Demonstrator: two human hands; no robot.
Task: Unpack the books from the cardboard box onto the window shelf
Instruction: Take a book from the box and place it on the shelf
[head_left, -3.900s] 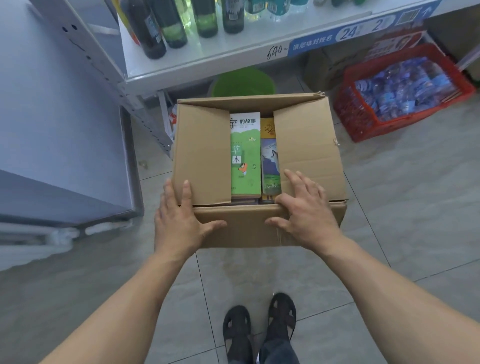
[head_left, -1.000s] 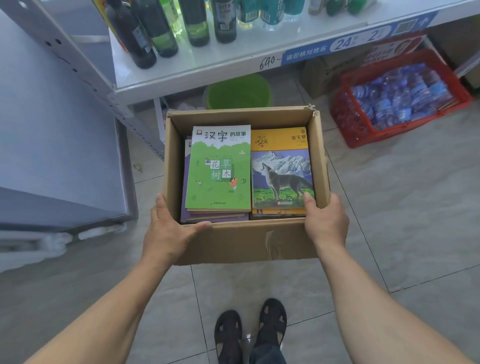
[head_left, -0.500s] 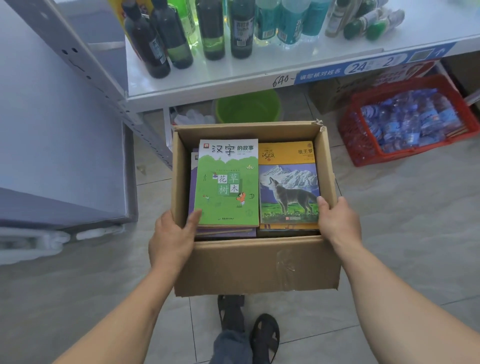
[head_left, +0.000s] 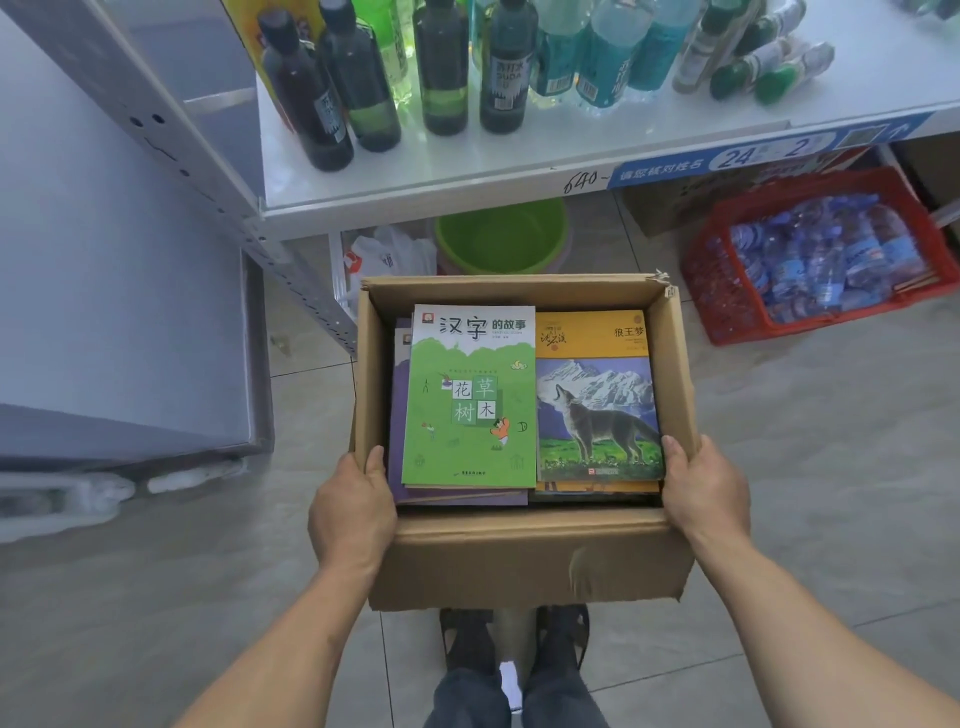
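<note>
An open cardboard box hangs in the air in front of me, above my feet. My left hand grips its near-left rim with the thumb inside. My right hand grips the near-right rim. Inside lie two stacks of books. A green book tops the left stack, over purple ones. A yellow book with a wolf picture tops the right stack.
A white shelf with dark and blue bottles stands just beyond the box. Under it sit a green basin and a white bag. A red basket of water bottles is at the right, a grey cabinet at the left.
The flaps were folded open, then both hands took the box by its sides and lifted it off the floor toward me. It now hides part of my feet.
</note>
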